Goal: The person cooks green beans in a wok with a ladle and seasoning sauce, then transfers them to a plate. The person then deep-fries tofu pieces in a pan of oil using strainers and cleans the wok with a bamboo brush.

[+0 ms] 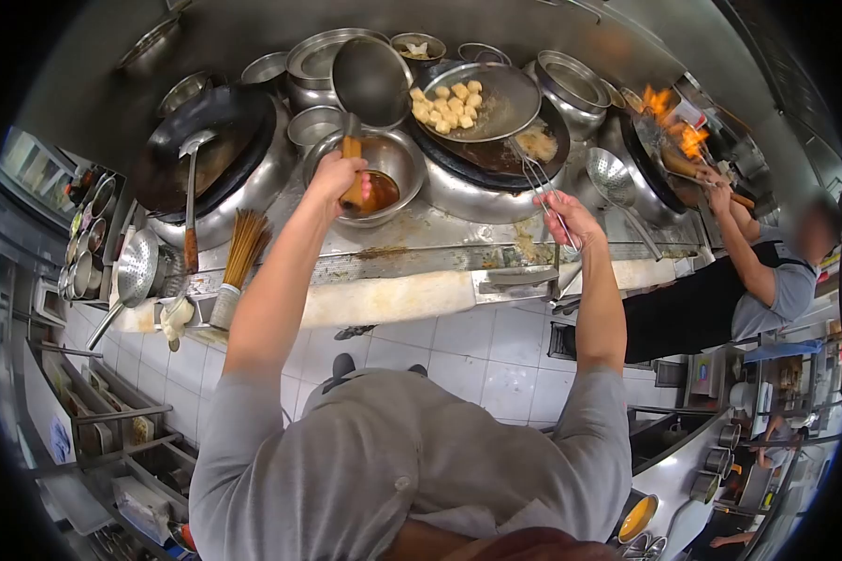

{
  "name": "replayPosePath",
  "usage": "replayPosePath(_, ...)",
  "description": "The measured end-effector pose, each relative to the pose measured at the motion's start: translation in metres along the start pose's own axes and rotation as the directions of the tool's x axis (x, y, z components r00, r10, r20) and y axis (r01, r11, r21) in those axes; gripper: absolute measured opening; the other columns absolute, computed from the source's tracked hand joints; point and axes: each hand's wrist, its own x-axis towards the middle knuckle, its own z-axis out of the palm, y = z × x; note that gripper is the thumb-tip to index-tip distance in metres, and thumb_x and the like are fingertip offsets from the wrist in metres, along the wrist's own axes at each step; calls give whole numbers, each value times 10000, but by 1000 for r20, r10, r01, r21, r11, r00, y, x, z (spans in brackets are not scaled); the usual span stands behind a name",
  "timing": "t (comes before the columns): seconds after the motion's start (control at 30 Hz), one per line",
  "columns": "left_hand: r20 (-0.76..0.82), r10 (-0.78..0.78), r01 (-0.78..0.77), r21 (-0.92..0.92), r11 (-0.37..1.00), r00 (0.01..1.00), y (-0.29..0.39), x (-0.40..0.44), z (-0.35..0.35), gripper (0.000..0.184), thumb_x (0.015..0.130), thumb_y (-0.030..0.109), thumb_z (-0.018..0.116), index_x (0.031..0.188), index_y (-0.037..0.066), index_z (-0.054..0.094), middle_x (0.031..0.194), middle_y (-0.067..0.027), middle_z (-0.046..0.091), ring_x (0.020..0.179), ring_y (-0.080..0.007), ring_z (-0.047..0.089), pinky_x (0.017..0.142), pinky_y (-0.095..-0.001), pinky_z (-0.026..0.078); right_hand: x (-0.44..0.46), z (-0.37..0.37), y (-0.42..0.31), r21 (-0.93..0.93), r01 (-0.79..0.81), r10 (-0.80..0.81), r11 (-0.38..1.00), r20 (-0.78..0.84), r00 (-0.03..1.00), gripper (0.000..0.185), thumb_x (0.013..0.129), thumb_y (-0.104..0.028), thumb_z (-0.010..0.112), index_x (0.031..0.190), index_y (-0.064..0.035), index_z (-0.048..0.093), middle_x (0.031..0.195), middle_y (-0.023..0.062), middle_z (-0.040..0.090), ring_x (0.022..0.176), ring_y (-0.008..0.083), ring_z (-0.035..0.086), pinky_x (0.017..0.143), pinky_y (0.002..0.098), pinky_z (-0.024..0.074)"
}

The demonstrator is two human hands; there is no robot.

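My left hand (339, 182) is closed round the wooden handle of a dark ladle (371, 79), whose bowl is raised beyond a steel bowl (412, 178) with brown liquid. Held by its wire handle in my right hand (569, 220), a round strainer (505, 93) is over the middle wok (543, 168). Pale cubes (447, 106) of food lie at the strainer's left side. Foaming liquid (537, 143) shows in the wok below the strainer's right edge.
At the left are another wok (234, 117) with a ladle, a bamboo brush (245, 248) and a perforated skimmer (138, 269). A second skimmer (611, 176) lies right of the middle wok. A co-worker (767, 271) stands at the right by a flaming wok (641, 154).
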Motion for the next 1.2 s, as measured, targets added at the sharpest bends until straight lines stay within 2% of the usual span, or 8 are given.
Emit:
replayPosePath(0.27,15,-124,122,-340,933,992,-9,-63,-20,166,895,51,562,1017,-50,512,784,-132,598,577,-184,578,491,-325,526,-5,170,-10,-346,93,-159,934,-170,973,245,1024,-244,491,1108,-39,597,586,29,537,369,96,436,322,265,348)
replayPosePath(0.43,98,-184,208,-541,815,978,-29,-93,-50,171,900,59,566,1021,-45,505,811,-128,595,600,-173,572,495,-305,513,-7,220,10,-634,108,-284,766,-183,941,205,1011,-201,504,955,-35,612,572,45,567,392,116,505,322,292,368)
replayPosePath(0.57,172,-194,259,-605,753,966,-41,-116,-70,169,908,59,565,1038,-4,477,794,-117,580,597,-158,553,484,-286,490,-8,229,24,-889,142,-537,434,-129,834,220,964,-171,563,825,-1,579,573,157,572,505,299,593,508,419,438)
replayPosePath(0.67,180,-188,259,-599,758,966,-50,-129,-82,207,914,63,566,1081,23,451,797,-115,578,587,-151,542,466,-274,477,-21,244,17,-788,68,-398,612,-232,887,204,941,-156,578,819,8,572,638,222,556,629,417,580,608,470,428)
replayPosePath(0.77,192,-187,263,-558,787,964,-55,-134,-91,265,925,89,565,1157,56,441,810,-99,591,575,-119,528,449,-222,462,-22,245,30,-905,100,-559,413,-165,812,196,941,-150,575,818,3,574,625,214,551,611,419,561,597,470,425)
replayPosePath(0.93,262,-203,317,-531,786,943,-62,-132,-98,272,930,112,573,1169,57,455,818,-95,590,585,-115,529,441,-201,442,-29,242,26,-627,86,-376,774,-346,859,252,1006,-242,530,894,-43,636,575,40,582,397,89,487,382,272,388)
replayPosePath(1.03,382,-216,408,-548,730,899,-82,-120,-106,287,938,148,579,1185,53,470,839,-89,586,588,-109,534,433,-198,445,-34,232,14,-354,159,-301,922,-395,868,246,1011,-239,519,949,-40,651,573,37,578,395,103,498,356,269,385)
replayPosePath(1.2,444,-216,456,-555,696,870,-98,-114,-114,307,945,189,584,1199,45,488,859,-79,578,593,-103,539,446,-198,473,-37,183,-2,-470,173,-402,866,-448,798,251,1004,-178,500,1144,-10,623,622,63,598,395,107,513,328,266,378)
